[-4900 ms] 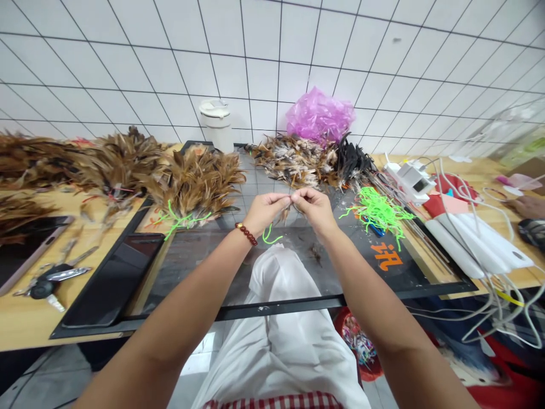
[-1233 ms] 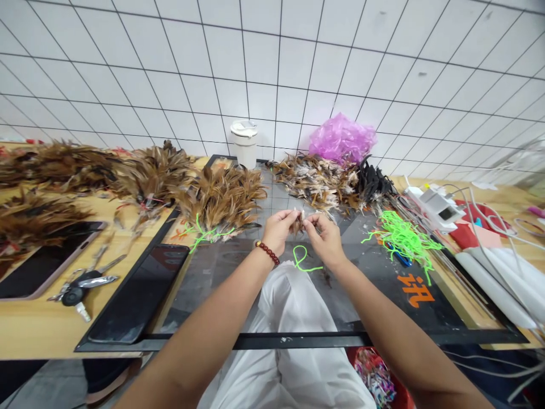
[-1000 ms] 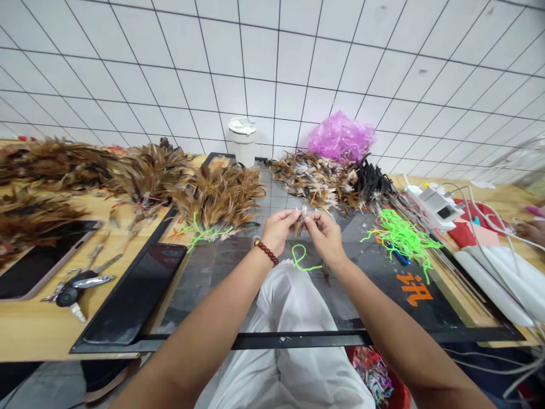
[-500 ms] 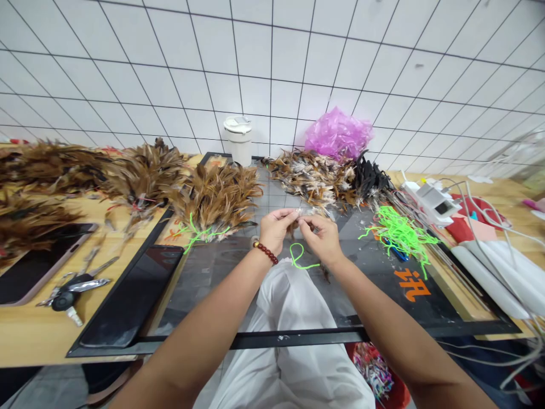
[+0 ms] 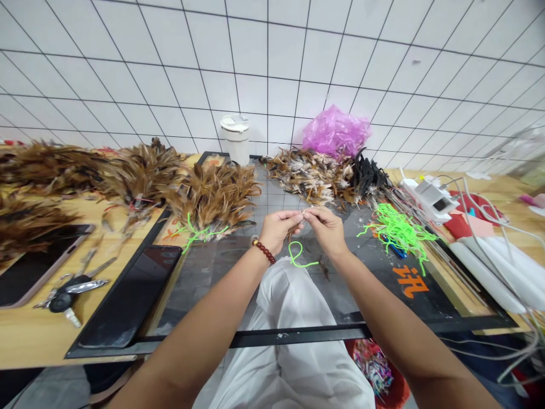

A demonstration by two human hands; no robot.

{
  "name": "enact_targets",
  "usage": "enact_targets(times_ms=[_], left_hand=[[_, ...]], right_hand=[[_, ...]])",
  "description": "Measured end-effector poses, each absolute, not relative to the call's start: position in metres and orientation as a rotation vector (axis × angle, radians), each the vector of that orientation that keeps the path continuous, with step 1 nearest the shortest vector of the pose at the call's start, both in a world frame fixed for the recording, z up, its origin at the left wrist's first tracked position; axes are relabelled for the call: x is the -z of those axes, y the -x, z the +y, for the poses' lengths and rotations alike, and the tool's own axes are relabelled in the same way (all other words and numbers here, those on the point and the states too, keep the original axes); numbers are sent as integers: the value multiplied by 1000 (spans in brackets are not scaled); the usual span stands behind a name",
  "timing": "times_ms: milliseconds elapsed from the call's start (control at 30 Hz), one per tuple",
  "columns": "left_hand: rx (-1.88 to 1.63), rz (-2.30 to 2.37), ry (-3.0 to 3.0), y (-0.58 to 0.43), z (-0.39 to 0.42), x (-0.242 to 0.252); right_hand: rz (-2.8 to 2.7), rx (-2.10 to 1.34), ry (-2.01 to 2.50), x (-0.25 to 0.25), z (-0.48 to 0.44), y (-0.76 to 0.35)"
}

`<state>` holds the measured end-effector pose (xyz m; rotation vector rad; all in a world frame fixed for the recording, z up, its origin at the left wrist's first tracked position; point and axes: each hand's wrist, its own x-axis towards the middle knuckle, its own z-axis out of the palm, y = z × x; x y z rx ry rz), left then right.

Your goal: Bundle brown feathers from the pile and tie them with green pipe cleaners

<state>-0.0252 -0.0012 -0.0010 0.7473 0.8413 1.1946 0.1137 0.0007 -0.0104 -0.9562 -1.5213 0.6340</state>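
Observation:
My left hand (image 5: 279,228), with a beaded bracelet at the wrist, is closed in a pinch on a small brown feather (image 5: 293,230) that hangs below its fingers. My right hand (image 5: 327,228) is closed too, its fingertips meeting the left ones; what they pinch is too small to make out. Just below the hands a green string (image 5: 303,263) lies curled on the dark board. A pile of brown feathers (image 5: 217,193) is left of the hands, with green strings (image 5: 200,233) at its front. Mixed pale and brown feathers (image 5: 315,176) lie beyond them.
Green strings (image 5: 394,227) lie at the right, near cables and a white charger (image 5: 434,199). A white cup (image 5: 236,139) and pink plastic bag (image 5: 337,132) stand by the wall. Phones (image 5: 134,292) and keys (image 5: 68,292) lie left. A red container (image 5: 394,386) is below the edge.
My right fingers have drawn together against the left fingertips. The brown feather now shows more clearly under my left hand. The view has shifted slightly.

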Motion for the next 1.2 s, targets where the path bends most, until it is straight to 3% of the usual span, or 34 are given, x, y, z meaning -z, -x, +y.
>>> enact_targets(times_ms=[833, 1200], left_hand=[[-1120, 898, -735, 29, -5, -10], [-1012, 850, -868, 28, -9, -10]], right_hand=[[-1823, -455, 934, 0, -2, -126], [-1825, -632, 933, -11, -1, -133]])
